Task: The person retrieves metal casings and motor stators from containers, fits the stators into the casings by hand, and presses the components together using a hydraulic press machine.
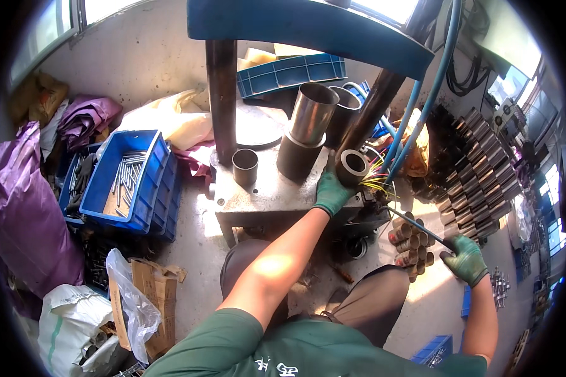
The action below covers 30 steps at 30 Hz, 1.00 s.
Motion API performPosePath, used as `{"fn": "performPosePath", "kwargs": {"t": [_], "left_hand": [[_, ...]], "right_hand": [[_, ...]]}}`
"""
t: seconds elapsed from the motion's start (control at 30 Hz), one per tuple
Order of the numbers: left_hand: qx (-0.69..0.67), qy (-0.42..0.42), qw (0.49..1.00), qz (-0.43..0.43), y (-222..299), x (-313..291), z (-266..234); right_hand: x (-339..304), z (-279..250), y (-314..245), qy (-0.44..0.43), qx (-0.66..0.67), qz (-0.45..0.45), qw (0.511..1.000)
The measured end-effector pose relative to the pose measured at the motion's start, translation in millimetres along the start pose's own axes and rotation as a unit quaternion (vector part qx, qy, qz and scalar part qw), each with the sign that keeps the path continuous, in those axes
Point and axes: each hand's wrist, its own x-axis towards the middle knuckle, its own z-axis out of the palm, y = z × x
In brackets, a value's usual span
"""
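Note:
My left hand (334,190), in a green glove, is closed round a dark short metal tube (352,164) at the right edge of the press table (267,202). The tube's ring-shaped end faces up toward me. Off to the right, my gloved right hand (466,260) grips the end of a thin dark rod (418,227), which slants up-left to the table's right side. Its far end is hidden among wires. On the table, a shiny metal cylinder (313,113) stands in a dark sleeve (297,160). A small dark open tube (245,167) stands to its left.
A blue press frame (308,25) on two dark columns (222,100) arches over the table. Blue hoses and coloured wires (376,179) hang at the right. Rusty tubes (412,242) and stacked metal cylinders (478,179) lie beyond. Blue crates (146,182) with metal pins stand left.

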Motion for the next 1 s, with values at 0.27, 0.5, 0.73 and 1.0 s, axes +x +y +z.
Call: {"fn": "performPosePath", "kwargs": {"t": [0.27, 0.5, 0.73, 1.0], "left_hand": [[-0.04, 0.003, 0.999, -0.014, 18, -28, -20], [-0.149, -0.03, 0.986, -0.07, 24, -78, -76], [-0.078, -0.012, 0.985, 0.153, 142, -60, -111], [-0.124, 0.143, 0.939, 0.286, 161, 37, -143]], "right_hand": [[17, 23, 28, 0.385, 0.173, -0.041, 0.906], [88, -9, 31, 0.452, 0.141, -0.052, 0.879], [175, -33, 57, 0.424, 0.084, 0.076, 0.899], [180, -47, 34, 0.37, 0.115, 0.081, 0.918]]}}
